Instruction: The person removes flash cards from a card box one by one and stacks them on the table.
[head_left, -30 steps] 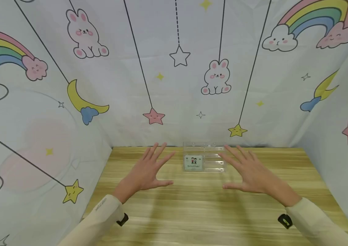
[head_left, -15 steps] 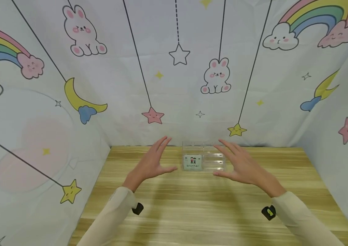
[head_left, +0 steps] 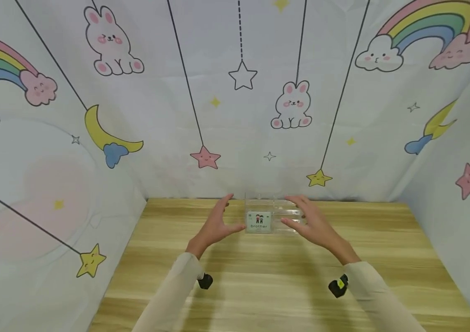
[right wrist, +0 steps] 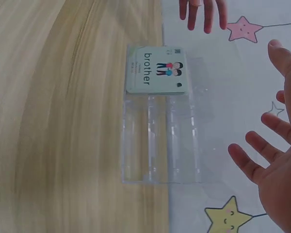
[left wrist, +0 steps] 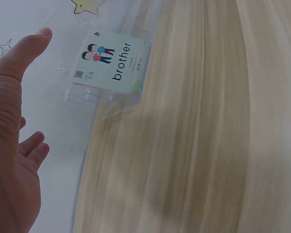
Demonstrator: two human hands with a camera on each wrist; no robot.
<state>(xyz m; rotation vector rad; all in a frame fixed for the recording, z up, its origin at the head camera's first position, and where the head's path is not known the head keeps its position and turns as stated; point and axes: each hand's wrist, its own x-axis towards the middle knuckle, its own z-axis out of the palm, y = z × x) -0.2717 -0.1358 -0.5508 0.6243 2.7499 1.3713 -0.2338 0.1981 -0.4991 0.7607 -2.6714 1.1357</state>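
Note:
A clear plastic organizer (head_left: pixel 259 203) with several compartments stands at the back of the table. Its front left compartment holds a pale green card (head_left: pixel 258 221) printed "brother" under two cartoon children. To the left of the organizer, my left hand (head_left: pixel 216 226) is raised with thumb and fingers spread wide. My right hand (head_left: pixel 311 223) overlaps the right end of the organizer in the head view, thumb and fingers apart around that side. In the right wrist view, the remaining compartments (right wrist: pixel 157 182) show no cards, and gaps separate both hands (right wrist: pixel 281 160) from the organizer.
The wood-grain table (head_left: pixel 255 286) meets a white curtain (head_left: pixel 168 110) right behind the organizer. Curtain walls printed with rabbits, stars and rainbows also rise at both sides. A small black device (head_left: pixel 205 281) sits at the left wrist, another black device (head_left: pixel 338 286) at the right.
Both hands have moved inward from wider apart, coming closer to the organizer's two ends. The gaps between thumbs and fingers have narrowed. The organizer and card have stayed in place.

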